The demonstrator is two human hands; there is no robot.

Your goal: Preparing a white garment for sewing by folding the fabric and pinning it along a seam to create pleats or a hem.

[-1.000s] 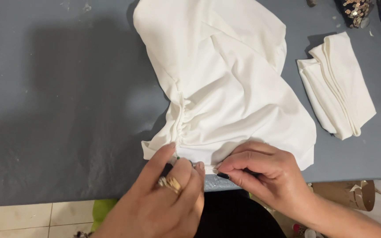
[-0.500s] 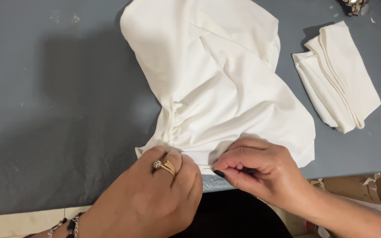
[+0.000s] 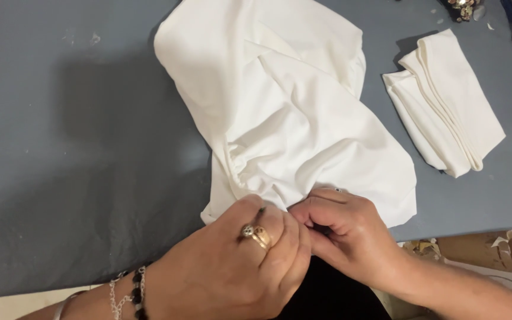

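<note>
A large white cloth [image 3: 291,112] lies rumpled on a grey-blue table [image 3: 78,136], gathered into small pleats near its lower left. At the table's front edge both hands meet over the cloth's hem. My left hand [image 3: 238,266], with a gold ring and bead bracelets, pinches the hem with closed fingers. My right hand [image 3: 342,228] presses against it, fingers curled onto the same hem. The stretch of hem between the fingers is hidden by the hands.
A second white cloth [image 3: 445,109], folded, lies at the right of the table. A dark container of small shiny pieces [image 3: 463,7] is at the top right edge. A brown cardboard piece [image 3: 487,249] sits below the table's front edge at right.
The left hand has shifted right and closed against the right hand over the hem. The right hand stays on the hem. The view has drifted, so the cloths sit slightly differently in frame.
</note>
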